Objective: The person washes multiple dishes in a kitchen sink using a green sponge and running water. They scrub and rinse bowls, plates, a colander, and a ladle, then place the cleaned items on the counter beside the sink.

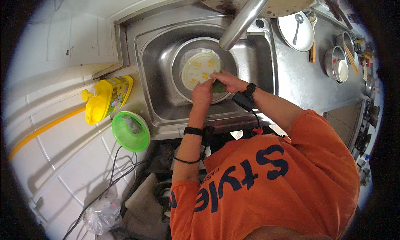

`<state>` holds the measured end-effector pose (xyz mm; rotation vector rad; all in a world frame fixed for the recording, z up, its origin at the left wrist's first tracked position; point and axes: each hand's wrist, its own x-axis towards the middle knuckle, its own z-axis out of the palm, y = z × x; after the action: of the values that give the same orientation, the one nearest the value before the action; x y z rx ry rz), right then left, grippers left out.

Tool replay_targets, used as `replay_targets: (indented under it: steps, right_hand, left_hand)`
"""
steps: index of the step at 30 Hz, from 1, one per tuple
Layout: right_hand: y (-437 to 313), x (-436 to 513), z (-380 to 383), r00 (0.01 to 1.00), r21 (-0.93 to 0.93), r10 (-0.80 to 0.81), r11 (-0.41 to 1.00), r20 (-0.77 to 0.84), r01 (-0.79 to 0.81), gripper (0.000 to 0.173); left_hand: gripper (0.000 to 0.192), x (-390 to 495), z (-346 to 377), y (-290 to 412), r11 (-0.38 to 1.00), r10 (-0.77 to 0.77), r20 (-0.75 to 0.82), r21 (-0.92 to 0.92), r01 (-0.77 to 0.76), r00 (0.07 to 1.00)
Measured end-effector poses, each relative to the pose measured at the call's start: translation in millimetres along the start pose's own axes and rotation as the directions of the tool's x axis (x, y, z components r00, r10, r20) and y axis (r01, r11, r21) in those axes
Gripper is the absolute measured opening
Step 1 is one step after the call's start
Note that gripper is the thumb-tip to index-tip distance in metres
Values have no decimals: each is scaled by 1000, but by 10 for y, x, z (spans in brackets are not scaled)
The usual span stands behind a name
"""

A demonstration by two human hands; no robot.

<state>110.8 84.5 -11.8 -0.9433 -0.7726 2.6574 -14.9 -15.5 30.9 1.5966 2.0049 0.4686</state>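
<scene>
A pale plate with small yellow flower prints [200,69] is tilted inside a round steel basin [176,80]. My left hand [202,94] grips the plate's near rim. My right hand [229,81] is at the plate's right edge, fingertips by the rim, with a dark green scouring pad or cloth [218,86] under its palm and fingers. Its exact grip on the pad is partly hidden. Foamy water [204,49] shows around the plate. The basin stands in a stainless steel sink [162,107].
A steel faucet [245,19] reaches over the basin. At left are a yellow detergent bottle [107,99] and a green plastic basket [117,132]. The right counter [297,77] carries a white plate [286,27] with a spoon [297,29], a wooden-handled utensil [312,54] and steel bowls [331,63].
</scene>
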Motion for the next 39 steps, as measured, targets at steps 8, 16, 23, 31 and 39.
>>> replay_targets:
  steps: [8, 16, 23, 31, 39]
  right_hand:
    - [-168, 147, -232, 705, -945, -638, 287, -310, -156, 59]
    - [542, 708, -310, 799, -804, -482, 595, -359, -3, 56]
    - [843, 547, -476, 964, -324, 233, 909, -124, -261, 53]
    - [536, 256, -101, 998, -382, -19, 924, -65, -7, 67]
    - [-378, -369, 467, 711, -971, -694, 79, 109, 226, 67]
  left_hand:
    - [47, -197, 107, -684, 736, -515, -104, -563, 376, 851]
    - [46, -408, 281, -1238, -34, -751, 385, -834, 550, 537]
    - [46, -536, 68, -935, -78, -588, 376, -908, 412, 716]
    - [60, -396, -171, -703, 785, -522, -383, -565, 254, 762]
    - [63, -499, -849, 284, 994, -72, -651, 16, 108, 755]
